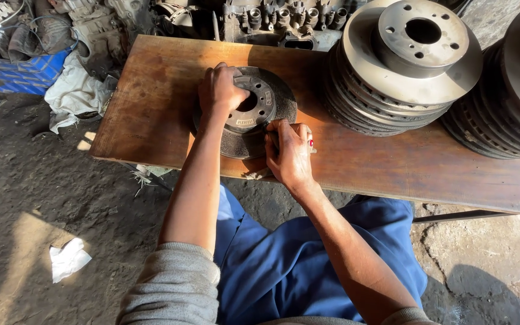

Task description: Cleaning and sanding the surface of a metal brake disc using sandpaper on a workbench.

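Note:
A dark grey brake disc [266, 111] lies flat on a wooden board [151, 102]. My left hand [219, 90] rests on the disc's raised hub at its left side, fingers curled over the rim of the hub. My right hand [289, 155] presses on the disc's near right edge, closed around a small object that is mostly hidden; only a bit of it shows beside the fingers. Both forearms reach forward over my blue trousers.
A stack of brake discs [401, 66] stands on the board at the right, with another stack [507, 102] at the far right edge. Engine parts [278, 21] and rags [76, 90] lie behind the board. Dirt floor with a white scrap [67, 259] lies to the left.

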